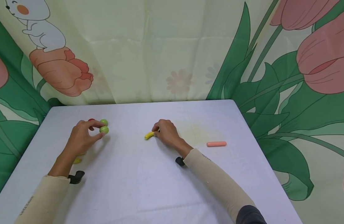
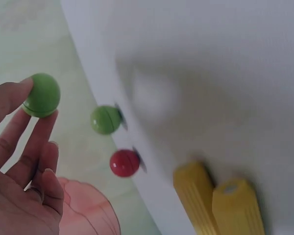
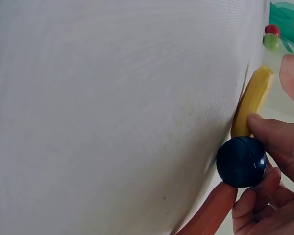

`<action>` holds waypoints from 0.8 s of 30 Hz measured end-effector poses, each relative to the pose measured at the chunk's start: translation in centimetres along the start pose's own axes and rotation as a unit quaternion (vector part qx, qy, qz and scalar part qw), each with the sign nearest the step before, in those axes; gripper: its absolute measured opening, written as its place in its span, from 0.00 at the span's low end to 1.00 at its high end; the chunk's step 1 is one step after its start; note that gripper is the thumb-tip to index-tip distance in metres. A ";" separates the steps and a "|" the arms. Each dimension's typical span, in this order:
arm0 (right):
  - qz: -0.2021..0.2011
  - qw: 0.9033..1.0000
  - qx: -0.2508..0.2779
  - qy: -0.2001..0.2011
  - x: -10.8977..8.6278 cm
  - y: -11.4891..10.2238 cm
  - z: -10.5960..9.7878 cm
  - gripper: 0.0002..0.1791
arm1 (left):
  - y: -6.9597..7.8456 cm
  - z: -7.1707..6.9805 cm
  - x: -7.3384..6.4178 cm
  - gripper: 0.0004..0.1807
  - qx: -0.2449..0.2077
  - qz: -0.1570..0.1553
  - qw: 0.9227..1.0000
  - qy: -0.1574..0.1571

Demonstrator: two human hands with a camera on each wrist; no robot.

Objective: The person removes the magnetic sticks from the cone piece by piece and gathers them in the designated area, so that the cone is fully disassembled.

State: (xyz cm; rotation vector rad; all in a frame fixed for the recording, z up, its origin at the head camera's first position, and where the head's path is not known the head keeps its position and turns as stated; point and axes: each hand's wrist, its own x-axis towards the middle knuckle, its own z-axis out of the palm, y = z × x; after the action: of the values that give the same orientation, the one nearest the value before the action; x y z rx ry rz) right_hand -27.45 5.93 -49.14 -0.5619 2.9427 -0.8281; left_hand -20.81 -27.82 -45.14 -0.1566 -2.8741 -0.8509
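My left hand (image 1: 80, 137) pinches a glossy green ball (image 2: 43, 95) between thumb and fingertips, above the table. Beyond it a second green ball (image 2: 106, 120) and a red ball (image 2: 125, 163) rest on the tabletop. My right hand (image 1: 167, 133) is low over the middle of the table, its thumb and fingers around a dark blue ball (image 3: 241, 162); in the head view the hand hides that ball. Just past the right fingers lies a yellow, slightly curved banana-like piece (image 1: 149, 135). The thumb overlaps this piece in the right wrist view.
An orange-pink sausage-like stick (image 1: 216, 144) lies right of my right hand. Two ridged yellow pieces (image 2: 237, 208) lie under my left wrist, mostly hidden in the head view. A printed curtain (image 1: 160, 62) hangs behind the white table (image 1: 149, 186).
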 end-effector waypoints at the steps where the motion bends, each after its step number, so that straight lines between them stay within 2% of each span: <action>1: 0.000 1.000 0.001 0.000 0.0 0.0 0.0 0.05 | -0.3 -0.3 0.0 0.20 0.003 -0.004 1.000 0.002; 13: -0.003 1.000 -0.001 0.001 -0.1 -0.2 -0.2 0.04 | -4.3 -3.4 0.4 0.24 0.022 -0.055 0.998 0.010; 24: 0.007 1.000 -0.005 -0.002 -0.4 -0.3 0.0 0.05 | -7.2 -4.4 1.1 0.24 0.033 -0.101 0.994 0.007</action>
State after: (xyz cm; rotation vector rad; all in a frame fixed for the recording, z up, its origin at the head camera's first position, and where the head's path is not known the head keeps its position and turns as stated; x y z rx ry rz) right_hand -26.94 5.84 -49.02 -0.5411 2.9453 -0.8121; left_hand -22.46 -36.17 -45.13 0.1486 -2.9368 -0.7844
